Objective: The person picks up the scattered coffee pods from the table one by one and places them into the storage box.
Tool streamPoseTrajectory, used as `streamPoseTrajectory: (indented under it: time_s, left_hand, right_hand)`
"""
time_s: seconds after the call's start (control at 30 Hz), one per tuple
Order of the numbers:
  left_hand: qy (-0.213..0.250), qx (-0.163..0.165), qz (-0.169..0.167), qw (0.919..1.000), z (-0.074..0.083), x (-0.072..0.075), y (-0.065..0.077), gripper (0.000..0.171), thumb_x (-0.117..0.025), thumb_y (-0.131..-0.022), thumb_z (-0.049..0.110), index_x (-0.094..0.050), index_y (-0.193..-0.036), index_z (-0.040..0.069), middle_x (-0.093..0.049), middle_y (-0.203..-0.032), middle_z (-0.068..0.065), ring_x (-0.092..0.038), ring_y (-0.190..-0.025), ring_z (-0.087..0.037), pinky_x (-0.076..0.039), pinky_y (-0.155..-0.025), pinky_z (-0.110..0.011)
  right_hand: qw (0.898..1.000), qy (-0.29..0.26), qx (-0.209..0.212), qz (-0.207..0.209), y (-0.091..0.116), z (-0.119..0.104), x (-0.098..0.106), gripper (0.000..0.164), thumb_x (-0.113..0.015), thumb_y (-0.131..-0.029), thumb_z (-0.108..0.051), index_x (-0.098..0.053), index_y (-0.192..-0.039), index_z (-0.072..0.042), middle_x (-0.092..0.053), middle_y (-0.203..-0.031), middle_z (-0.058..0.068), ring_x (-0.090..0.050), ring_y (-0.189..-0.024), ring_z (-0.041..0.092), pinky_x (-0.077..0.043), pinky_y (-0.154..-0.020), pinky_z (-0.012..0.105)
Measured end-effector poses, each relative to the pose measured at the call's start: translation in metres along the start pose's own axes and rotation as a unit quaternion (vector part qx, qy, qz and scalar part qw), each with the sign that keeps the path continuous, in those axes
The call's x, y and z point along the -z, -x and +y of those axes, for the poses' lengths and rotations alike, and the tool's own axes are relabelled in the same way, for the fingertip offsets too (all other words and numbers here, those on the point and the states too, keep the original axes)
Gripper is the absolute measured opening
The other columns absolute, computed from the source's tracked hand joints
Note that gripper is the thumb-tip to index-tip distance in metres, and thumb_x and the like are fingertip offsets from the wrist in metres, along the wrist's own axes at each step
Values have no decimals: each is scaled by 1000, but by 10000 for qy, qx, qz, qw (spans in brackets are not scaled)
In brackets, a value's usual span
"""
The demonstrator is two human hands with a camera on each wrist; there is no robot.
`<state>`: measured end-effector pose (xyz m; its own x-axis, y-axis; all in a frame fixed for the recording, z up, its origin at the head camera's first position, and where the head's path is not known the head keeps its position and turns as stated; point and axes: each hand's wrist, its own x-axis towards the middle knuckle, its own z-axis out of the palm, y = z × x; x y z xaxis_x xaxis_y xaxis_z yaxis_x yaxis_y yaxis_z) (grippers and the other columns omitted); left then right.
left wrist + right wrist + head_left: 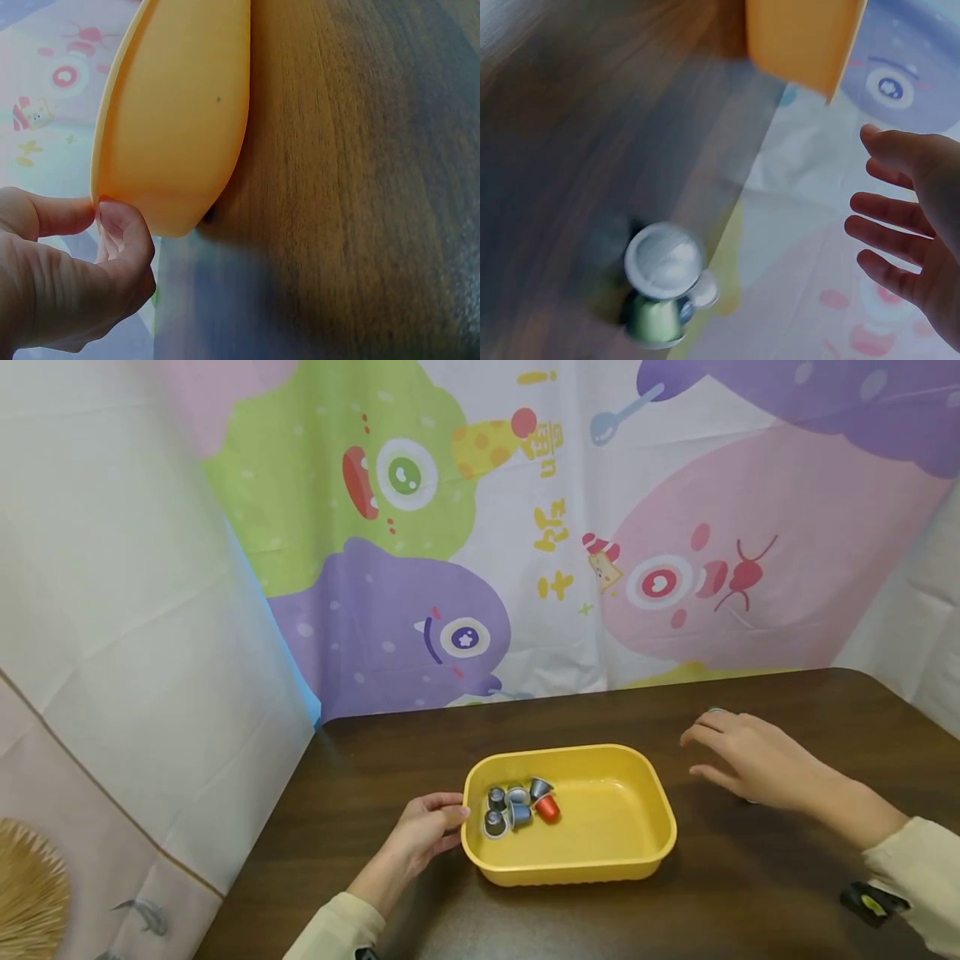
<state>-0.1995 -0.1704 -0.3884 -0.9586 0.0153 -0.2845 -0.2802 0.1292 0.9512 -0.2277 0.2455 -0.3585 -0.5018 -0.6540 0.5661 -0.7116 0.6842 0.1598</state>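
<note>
A yellow plastic tray (607, 843) sits on the table; in its left part lie several coffee capsules, among them a red capsule (548, 809), a blue capsule (520, 814) and a black capsule (494, 823). My left hand (423, 831) pinches the tray's left rim between thumb and fingers, as the left wrist view (82, 277) confirms. Right of the tray my right hand (757, 764) hovers with nothing in it, its fingers loosely extended. In the right wrist view a silver-topped capsule (664, 260) and a green capsule (655, 322) are blurred, with smaller ones partly hidden behind them.
The dark wooden table (360, 902) ends at the back against a cartoon-printed curtain (555, 635). A white cloth (150, 568) hangs along the left side. At the lower left is a straw-coloured bristly object (30, 889).
</note>
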Motion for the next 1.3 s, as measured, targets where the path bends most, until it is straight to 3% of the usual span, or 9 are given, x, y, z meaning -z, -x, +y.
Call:
streamPoseTrajectory:
  time_s: [0.23,0.33,0.4,0.47,0.57,0.93,1.3]
  left_hand:
    - [22,1,43,10000,1,0,0,33,-59,-90,3,-54,-119,-11,-60,-96,-9,-60,-88,-17,-57,-84,-43]
    - [-5,32,33,10000,-1,0,1,33,-58,-90,3,-54,-119,-11,-60,-98,-10,-60,-88,-17,-57,-85,-43]
    - [-10,55,8,10000,-2,-1,2,33,-58,-90,3,-54,-120,-11,-60,-99,-11,-60,-88,-17,-57,-85,-43]
    - [-18,50,-8,10000,-3,-1,2,33,-58,-90,3,-53,-120,-11,-60,-99,-11,-60,-88,-16,-57,-85,-42]
    - [-26,35,-19,10000,-3,-1,1,34,-58,-90,4,-53,-120,-12,-61,-100,-12,-60,-88,-16,-57,-85,-42]
    - [5,-10,-26,10000,0,0,1,34,-58,-90,3,-53,-120,-12,-60,-97,-9,-60,-89,-16,-57,-84,-42]
    - [99,-22,1,9999,-1,0,-1,33,-58,-90,2,-52,-119,-12,-60,-94,-8,-60,-87,-15,-57,-83,-41]
  right_hand:
    - [9994,187,-101,-255,26,19,-1,64,-24,-91,-62,-67,-97,-15,-65,-94,-2,-59,-73,11,-51,-63,34]
    - [9988,216,-131,-426,35,23,-3,43,-56,-88,-56,-66,-96,-15,-63,-91,-5,-56,-71,7,-50,-61,30]
    - [9982,251,-153,-524,41,25,-4,35,-78,-76,-42,-66,-95,-15,-61,-89,-7,-56,-72,7,-50,-61,29]
    - [9976,276,-196,-598,46,26,-5,42,-90,-61,-24,-66,-95,-16,-60,-88,-7,-56,-71,7,-49,-60,28]
    - [9970,284,-255,-668,51,28,-7,46,-91,-56,-20,-66,-94,-15,-60,-88,-7,-56,-72,8,-49,-60,29]
    - [9919,-93,-458,-1179,65,36,-15,41,-88,-61,-17,-66,-96,-14,-60,-93,-7,-61,-78,13,-52,-65,31]
    - [9921,-284,-468,-1129,71,36,-23,44,-88,-58,-7,-64,-94,-15,-58,-92,-6,-60,-77,9,-49,-59,27]
